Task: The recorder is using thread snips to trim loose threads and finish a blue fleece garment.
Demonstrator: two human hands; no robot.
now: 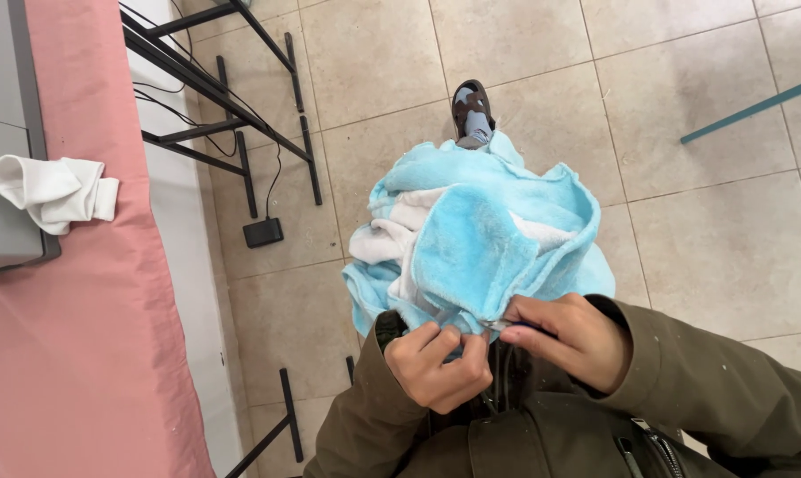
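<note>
Both hands pinching the top edge of a fluffy blue towel

Left hand [436,365] and right hand [567,338] are closed on the near edge of the towel [471,243], held at chest height over the tile floor [701,230]. Looks like finding the corners; next it needs spreading out. It's soft, fuzzy fleece, blue and white, all bunched. White cloth [53,190] sits on the pink table [82,354].

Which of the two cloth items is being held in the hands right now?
The fluffy light-blue and white towel, gripped by the left hand and right hand. The white folded cloth lies untouched on the pink-covered table.
</note>
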